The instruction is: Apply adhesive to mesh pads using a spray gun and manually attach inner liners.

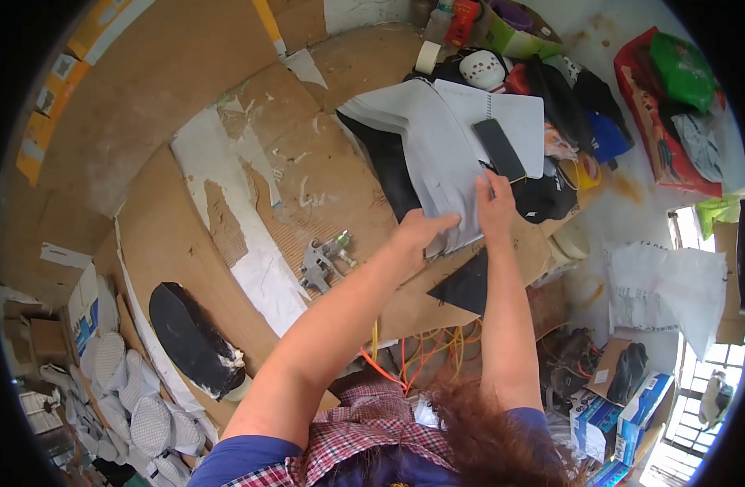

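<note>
Pressing down on a stack of grey sheets (437, 154) near the far side of the desk (169, 235), both hands are working the near edge of that pile. Left hand (423, 227) lies flat with the fingers spread on the lower corner of the sheets, not closed on anything, just pinning. Right hand (496, 207) is beside it, fingers curled at the sheet edge as if pinching a layer, though I can't tell for sure whether it has actually got hold of one. A dark flat bar (500, 148) lies on top of the pile just above the right hand, and a spiral notebook (514, 114) sits under it. A black triangular piece (468, 286) pokes out under the right forearm, and more black sheet (388, 166) shows at the left of the stack. Further out: a metal spray gun (323, 258) on the torn cardboard, a black oval sole piece (192, 339) at the near left, a tape roll (426, 57) up top, orange cords (421, 349) hanging below the desk edge. My guess at the risks: the bar looks loosely placed, so lifting a sheet could slide it off, and the stack overhangs clutter, so a tug could fan the whole pile out.
</note>
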`<action>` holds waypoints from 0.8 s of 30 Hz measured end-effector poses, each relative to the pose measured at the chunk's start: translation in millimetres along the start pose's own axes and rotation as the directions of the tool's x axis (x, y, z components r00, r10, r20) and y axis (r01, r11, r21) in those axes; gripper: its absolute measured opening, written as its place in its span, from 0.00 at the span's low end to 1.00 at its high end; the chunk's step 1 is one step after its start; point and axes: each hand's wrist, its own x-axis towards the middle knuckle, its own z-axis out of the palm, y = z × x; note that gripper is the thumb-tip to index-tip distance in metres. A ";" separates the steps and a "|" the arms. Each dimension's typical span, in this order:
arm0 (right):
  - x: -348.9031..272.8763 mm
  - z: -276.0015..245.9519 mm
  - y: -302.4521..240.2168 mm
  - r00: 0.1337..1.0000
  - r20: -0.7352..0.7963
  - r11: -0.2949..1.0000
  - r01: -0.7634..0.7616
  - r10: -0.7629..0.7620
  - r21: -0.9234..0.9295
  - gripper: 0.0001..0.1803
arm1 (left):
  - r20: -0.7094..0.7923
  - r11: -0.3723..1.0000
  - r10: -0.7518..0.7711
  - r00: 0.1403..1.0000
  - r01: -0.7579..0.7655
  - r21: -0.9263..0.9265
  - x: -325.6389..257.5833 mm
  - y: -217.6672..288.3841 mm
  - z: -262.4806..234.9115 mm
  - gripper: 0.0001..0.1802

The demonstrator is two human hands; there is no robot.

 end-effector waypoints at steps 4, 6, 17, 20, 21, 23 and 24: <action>11.0 -6.0 -3.7 0.996 -0.050 0.996 0.078 -0.080 -0.034 0.11 | 0.150 0.962 0.257 0.955 -0.267 0.051 -8.2 16.4 7.1 0.13; 12.6 -2.2 -15.0 0.996 -0.053 0.997 0.069 -0.070 -0.034 0.11 | 0.123 0.940 0.313 0.942 -0.326 0.102 -9.7 28.8 1.0 0.09; 20.9 0.7 30.5 0.976 -0.140 0.948 0.119 -0.166 -0.294 0.08 | -0.250 0.797 0.529 0.811 -0.576 -0.181 -124.4 152.9 -119.3 0.18; 26.5 -25.5 3.1 0.956 -0.131 0.879 0.180 -0.262 -0.441 0.09 | -0.042 0.708 0.575 0.817 -0.523 -0.475 -200.4 189.9 -133.5 0.17; 19.3 -31.9 -43.1 0.952 -0.175 0.919 0.176 -0.250 -0.353 0.08 | -0.062 0.653 0.598 0.799 -0.531 -0.539 -224.6 195.4 -133.4 0.17; -16.3 -37.0 -147.0 0.997 0.081 0.995 -0.006 -0.002 0.099 0.10 | -0.126 0.600 0.678 0.724 -0.645 -0.473 -252.1 197.0 -158.1 0.15; -42.2 -39.3 -184.2 0.918 0.395 0.909 -0.140 -0.029 0.392 0.13 | -0.134 0.585 0.693 0.708 -0.662 -0.469 -258.5 199.1 -165.2 0.15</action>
